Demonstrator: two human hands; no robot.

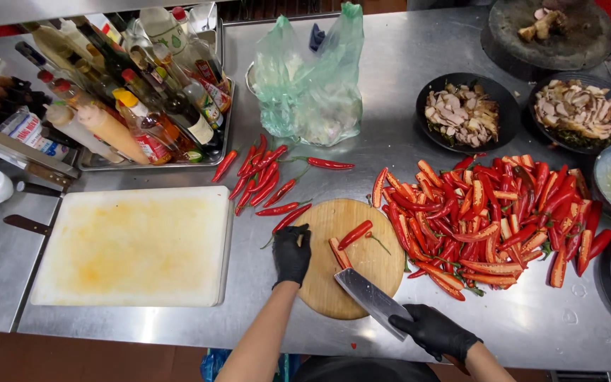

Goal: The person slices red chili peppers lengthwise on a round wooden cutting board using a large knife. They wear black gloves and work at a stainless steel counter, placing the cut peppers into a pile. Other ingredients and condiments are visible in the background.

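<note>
The left hand [292, 255], gloved and empty, fingers curled, rests at the round board's [351, 258] edge, steadying it; the right hand [434, 331] grips a cleaver [371, 301] angled toward two chillies [348, 242] lying ready on the board; cut halves [493, 219] heap alongside

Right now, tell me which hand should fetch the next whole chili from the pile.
Probably the left hand: it rests at the round board's left edge, nearest the whole chilies and free. The right hand grips the cleaver.
</note>
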